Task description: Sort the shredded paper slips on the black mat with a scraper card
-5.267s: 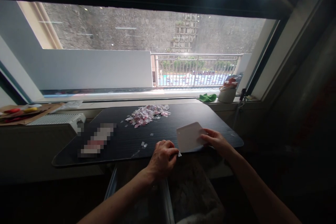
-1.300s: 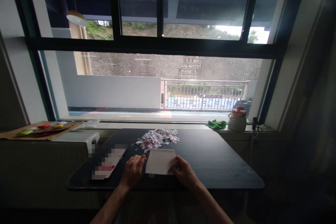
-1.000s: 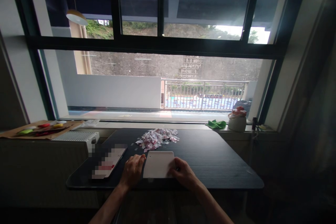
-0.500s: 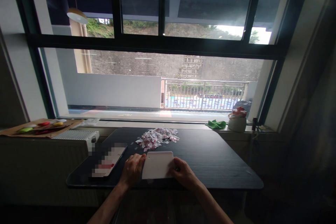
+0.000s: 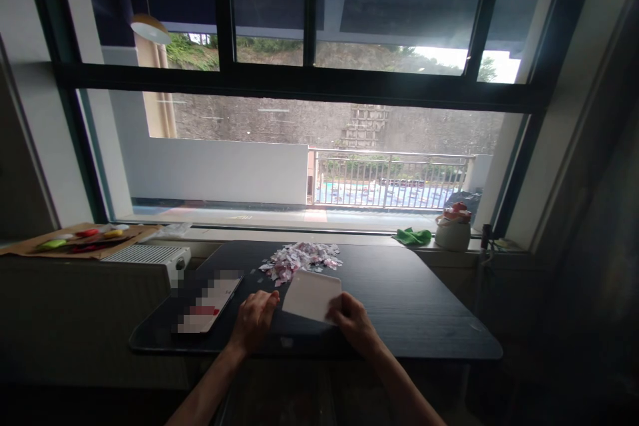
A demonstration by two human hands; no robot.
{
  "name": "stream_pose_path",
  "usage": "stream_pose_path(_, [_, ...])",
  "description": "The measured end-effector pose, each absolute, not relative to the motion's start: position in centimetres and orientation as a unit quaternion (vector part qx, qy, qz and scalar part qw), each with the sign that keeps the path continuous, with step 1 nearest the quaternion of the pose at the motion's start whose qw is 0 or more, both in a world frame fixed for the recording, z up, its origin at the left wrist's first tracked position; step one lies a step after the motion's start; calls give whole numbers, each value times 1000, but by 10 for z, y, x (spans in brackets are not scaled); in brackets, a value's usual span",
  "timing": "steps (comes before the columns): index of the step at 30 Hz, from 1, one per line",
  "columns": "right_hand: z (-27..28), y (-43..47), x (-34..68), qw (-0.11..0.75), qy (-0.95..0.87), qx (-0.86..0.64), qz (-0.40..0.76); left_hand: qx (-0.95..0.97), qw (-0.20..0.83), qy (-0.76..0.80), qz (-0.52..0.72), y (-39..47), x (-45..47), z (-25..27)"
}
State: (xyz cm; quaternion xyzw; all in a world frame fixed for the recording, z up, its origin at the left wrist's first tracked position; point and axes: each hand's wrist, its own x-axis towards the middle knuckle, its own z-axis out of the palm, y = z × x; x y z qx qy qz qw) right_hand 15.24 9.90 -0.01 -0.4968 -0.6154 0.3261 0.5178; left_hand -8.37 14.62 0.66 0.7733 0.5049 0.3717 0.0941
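My right hand (image 5: pixel 355 323) is closed on the right edge of a flat white rectangular piece (image 5: pixel 312 294) with rounded corners, perhaps a thin box or lid; its exact kind is unclear. The piece sits tilted over the table, its far edge close to a heap of small torn paper scraps (image 5: pixel 299 259). To its left, my left hand (image 5: pixel 254 321) rests low over the table with loosely bent fingers, holding nothing, a small gap away from the white piece. A little pale scrap (image 5: pixel 286 342) lies near the table's front edge.
A dark table (image 5: pixel 399 306) stands below the window. On its left lies a flat pale box (image 5: pixel 212 306), partly pixelated. The sill bears a green cloth (image 5: pixel 412 236) and a white jar (image 5: pixel 452 233). A radiator (image 5: pixel 150 257) and a brown board (image 5: pixel 74 246) with coloured items are at left.
My left hand has let go of the white piece. My right hand has moved it slightly right and away from me, turning it clockwise.
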Motion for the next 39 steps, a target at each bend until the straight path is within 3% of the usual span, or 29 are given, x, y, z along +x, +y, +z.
stream_pose_path(15, [4, 95, 151, 431, -672, -543, 261, 776, 91, 508, 363, 148, -84, 4])
stream_pose_path(39, [8, 91, 151, 450, -679, -490, 311, 780, 76, 512, 351, 147, -84, 4])
